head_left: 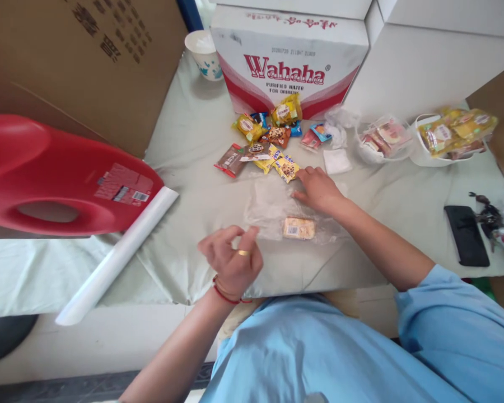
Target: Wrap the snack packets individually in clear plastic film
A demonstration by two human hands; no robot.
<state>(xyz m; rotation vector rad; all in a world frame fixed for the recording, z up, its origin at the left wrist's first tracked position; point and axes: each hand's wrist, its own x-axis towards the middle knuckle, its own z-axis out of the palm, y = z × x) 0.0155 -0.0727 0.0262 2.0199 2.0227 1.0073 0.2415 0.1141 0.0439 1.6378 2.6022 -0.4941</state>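
Observation:
My right hand (319,191) reaches over a clear plastic bag (265,196) lying flat. Its fingers are stretched out, thumb apart, and the fingertips meet the end of a yellow snack packet (286,168). My left hand (232,256) is curled at the bag's near left corner, thumb and finger drawn together; whether anything is pinched there I cannot make out. A small wrapped snack (299,228) with a barcode rests on the bag between my hands. Beyond it lie a brown packet (230,160), an orange-brown cookie packet (276,136) and yellow packets (250,127) in a loose pile.
A Wahaha water carton (294,61) stands behind the pile, a paper cup (205,56) beside it. Right are two snack-filled bowls (376,154) (428,159) and a phone (466,235). Left are a red jug (71,168), white roll (117,257) and cardboard box (88,84).

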